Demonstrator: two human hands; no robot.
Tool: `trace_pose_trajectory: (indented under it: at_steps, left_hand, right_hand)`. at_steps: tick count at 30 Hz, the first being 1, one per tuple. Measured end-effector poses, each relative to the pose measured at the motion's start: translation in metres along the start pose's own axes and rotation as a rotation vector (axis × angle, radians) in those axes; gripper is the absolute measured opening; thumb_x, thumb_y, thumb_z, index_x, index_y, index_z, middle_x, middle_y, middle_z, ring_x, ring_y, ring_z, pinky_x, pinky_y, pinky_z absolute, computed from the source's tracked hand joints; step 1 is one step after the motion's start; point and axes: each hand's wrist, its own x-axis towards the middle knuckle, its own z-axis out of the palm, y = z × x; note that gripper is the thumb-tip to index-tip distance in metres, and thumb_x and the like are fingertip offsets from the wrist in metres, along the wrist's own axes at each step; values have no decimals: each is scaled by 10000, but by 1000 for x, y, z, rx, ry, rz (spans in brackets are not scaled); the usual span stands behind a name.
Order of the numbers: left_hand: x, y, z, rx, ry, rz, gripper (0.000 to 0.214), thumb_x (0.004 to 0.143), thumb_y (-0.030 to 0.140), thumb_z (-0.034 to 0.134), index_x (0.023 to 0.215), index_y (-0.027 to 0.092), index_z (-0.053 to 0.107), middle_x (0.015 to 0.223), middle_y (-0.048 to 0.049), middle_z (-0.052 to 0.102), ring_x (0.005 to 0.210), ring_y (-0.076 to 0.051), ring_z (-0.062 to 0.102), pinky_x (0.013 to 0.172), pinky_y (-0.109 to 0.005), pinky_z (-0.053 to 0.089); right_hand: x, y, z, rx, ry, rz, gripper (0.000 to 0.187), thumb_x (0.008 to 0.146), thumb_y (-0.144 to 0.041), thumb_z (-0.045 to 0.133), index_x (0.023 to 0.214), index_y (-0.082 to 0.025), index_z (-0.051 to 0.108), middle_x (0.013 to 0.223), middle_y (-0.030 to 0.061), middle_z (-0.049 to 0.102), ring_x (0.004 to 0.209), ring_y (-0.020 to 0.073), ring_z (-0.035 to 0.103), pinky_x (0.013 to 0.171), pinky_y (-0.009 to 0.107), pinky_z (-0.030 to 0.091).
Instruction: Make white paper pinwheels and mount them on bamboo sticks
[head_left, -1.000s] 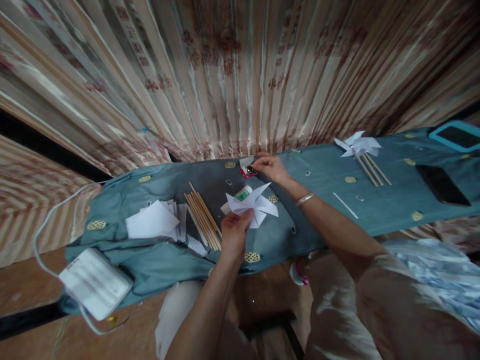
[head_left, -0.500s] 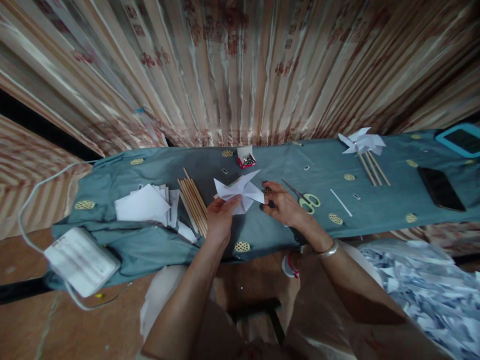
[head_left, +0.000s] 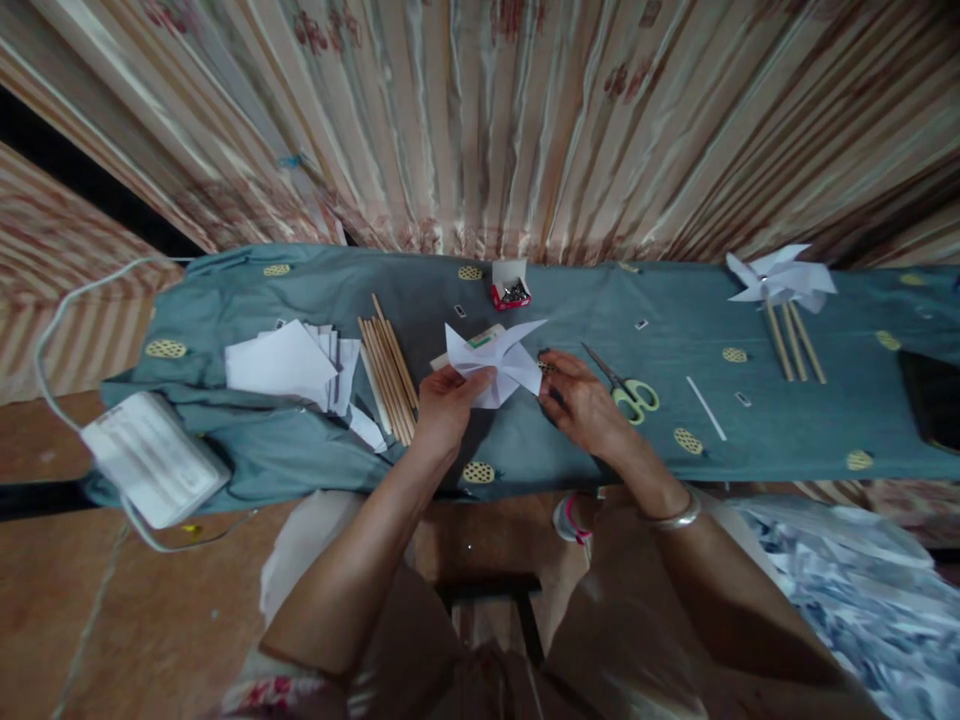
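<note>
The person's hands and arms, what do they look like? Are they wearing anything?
Both the left hand and right hand are gloveless. A shiny silver bangle circles the right wrist; the left wrist looks plain. Both forearms are uncovered.

I could make out the left hand (head_left: 442, 405) and the right hand (head_left: 589, 410), both bare, with the forearms (head_left: 367, 545) uncovered too. A silver-coloured bracelet (head_left: 679, 512) — a shiny, narrow, rounded band — circled the right wrist. At the bottom of my view, the left sleeve (head_left: 274, 690) showed a pale fabric printed with a reddish pattern, too dim for me to read in detail. Loose greyish-beige trousers (head_left: 304, 545) covered the legs in soft folds, and I saw one whitish shoe (head_left: 564, 522) with a pinkish-red band.
</note>
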Motion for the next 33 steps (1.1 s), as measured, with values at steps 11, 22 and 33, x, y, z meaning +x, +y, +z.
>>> trace_pose_trajectory:
  at_steps: [11, 22, 33]
  left_hand:
    - [-1, -6, 3, 37, -26, 72, 187, 545, 277, 872, 681, 195, 773, 735, -13, 773, 624, -127, 651, 660, -265, 529]
    - [-9, -9, 5, 88, -132, 76, 211, 557, 312, 889, 682, 185, 778, 710, -18, 763, 612, -131, 647, 612, -259, 526]
    - [-7, -13, 0, 183, -199, 151, 215, 615, 356, 875, 696, 187, 770, 714, -18, 755, 632, -147, 653, 602, -263, 521]
  right_hand:
    - [-4, -48, -51, 279, 197, -42, 73, 908, -320, 656, 881, -272, 704, 1604, -35, 394, 1542, 308, 252, 1216, 582, 305]
    - [3, -56, -40, 295, 146, -56, 121, 926, -345, 641, 858, -267, 705, 1628, -74, 356, 1558, 298, 205, 1272, 589, 167]
    - [3, -54, -41, 348, 109, -18, 155, 927, -388, 633, 858, -262, 689, 1629, -57, 361, 1564, 289, 184, 1270, 576, 142]
